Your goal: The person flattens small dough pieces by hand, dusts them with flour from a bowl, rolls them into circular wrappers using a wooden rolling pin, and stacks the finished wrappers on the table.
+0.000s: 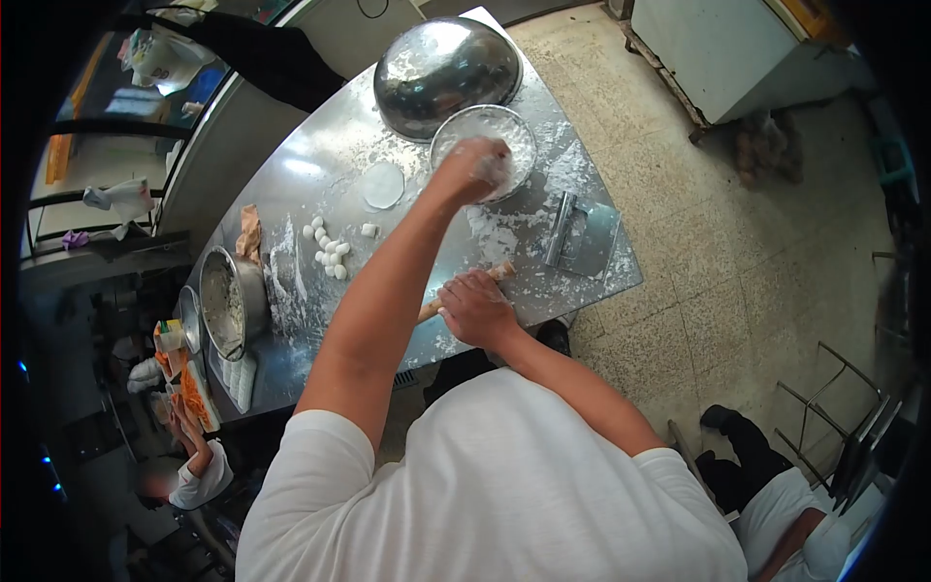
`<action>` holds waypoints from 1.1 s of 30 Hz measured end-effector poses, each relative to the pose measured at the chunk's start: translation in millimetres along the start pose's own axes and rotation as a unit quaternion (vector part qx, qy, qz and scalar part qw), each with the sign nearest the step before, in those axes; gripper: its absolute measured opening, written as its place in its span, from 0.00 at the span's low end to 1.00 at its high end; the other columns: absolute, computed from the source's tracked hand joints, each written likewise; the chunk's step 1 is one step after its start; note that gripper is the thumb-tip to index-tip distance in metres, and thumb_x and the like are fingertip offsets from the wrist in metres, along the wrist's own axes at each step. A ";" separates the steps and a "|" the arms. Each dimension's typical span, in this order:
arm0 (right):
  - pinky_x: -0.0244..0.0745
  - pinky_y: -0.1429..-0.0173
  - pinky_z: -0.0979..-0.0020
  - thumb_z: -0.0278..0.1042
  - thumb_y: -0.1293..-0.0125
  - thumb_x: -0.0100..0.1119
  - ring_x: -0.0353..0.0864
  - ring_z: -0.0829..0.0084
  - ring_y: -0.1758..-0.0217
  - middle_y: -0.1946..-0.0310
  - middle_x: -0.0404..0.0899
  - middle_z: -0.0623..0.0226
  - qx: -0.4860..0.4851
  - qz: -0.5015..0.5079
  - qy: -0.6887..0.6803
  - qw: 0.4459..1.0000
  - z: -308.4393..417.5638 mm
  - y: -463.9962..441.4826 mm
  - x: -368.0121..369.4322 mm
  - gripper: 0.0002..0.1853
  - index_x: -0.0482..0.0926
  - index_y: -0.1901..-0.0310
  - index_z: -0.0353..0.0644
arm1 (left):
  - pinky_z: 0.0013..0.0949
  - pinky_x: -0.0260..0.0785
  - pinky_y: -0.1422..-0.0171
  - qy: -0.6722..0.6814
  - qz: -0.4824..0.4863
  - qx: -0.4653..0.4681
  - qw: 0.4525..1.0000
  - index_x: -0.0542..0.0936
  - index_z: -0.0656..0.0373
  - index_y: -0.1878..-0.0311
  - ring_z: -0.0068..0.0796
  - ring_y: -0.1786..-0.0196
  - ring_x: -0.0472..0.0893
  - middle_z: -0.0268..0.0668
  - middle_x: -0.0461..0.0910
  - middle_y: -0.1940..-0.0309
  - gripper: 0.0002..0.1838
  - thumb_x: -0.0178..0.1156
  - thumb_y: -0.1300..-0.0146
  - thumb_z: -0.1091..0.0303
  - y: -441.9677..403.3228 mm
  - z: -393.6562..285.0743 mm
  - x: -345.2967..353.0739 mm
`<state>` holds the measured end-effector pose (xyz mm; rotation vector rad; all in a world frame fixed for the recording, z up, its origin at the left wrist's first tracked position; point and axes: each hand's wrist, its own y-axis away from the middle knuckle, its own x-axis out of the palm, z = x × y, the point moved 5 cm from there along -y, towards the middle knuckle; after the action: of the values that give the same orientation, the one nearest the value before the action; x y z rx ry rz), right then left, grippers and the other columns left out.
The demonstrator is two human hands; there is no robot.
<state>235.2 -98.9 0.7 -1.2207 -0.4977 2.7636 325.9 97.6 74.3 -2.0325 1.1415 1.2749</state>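
Note:
My left hand (475, 169) reaches over a bowl of white flour (532, 160), its fingers curled, flour-dusted and slightly blurred. What they hold, if anything, is hidden. My right hand (475, 307) rests closed over a wooden rolling pin (503, 271) near the table's front edge. A flat round dough wrapper (383, 185) lies left of the flour bowl. Several small white dough pieces (336, 259) are grouped further left, with a single dough piece (369, 230) slightly apart. To the right sits a metal dough scraper (561, 231) with a tube-like handle.
A large metal bowl (446, 68) lies upside down behind the flour bowl. Flour streaks the metal table (320, 145). At left stand a pot of filling (254, 296) and a white tray (239, 380). One co-worker (204, 470) is at lower left, another (781, 514) at lower right.

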 end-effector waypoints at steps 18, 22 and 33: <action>0.65 0.27 0.52 0.37 0.37 0.66 0.79 0.62 0.39 0.49 0.82 0.65 0.006 -0.026 0.030 0.999 5.3 -3.7 -0.9 0.16 0.81 0.49 0.45 | 0.47 0.76 0.43 0.001 -0.100 0.153 0.983 0.82 0.55 0.44 0.54 0.50 0.83 0.48 0.85 0.54 0.22 0.72 0.42 0.67 4.7 57.1 24.9; 0.63 0.24 0.50 0.39 0.37 0.67 0.79 0.61 0.37 0.47 0.82 0.64 0.030 -0.023 0.052 0.998 7.2 0.1 1.2 0.17 0.81 0.48 0.45 | 0.47 0.76 0.48 0.093 -0.150 0.129 0.976 0.84 0.57 0.54 0.48 0.55 0.84 0.47 0.86 0.57 0.11 0.66 0.38 0.65 51.8 47.6 -39.3; 0.57 0.20 0.46 0.40 0.37 0.69 0.76 0.57 0.33 0.43 0.80 0.62 0.096 -0.024 0.120 0.988 9.8 11.4 9.2 0.17 0.82 0.48 0.48 | 0.50 0.73 0.39 0.103 0.060 -0.060 0.991 0.84 0.56 0.48 0.53 0.43 0.80 0.50 0.82 0.46 0.17 0.64 0.34 0.56 235.3 142.7 6.1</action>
<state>222.4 -110.4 -3.4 -1.4440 -0.2293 2.5080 58.7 75.1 12.1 -2.2567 1.3275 1.2392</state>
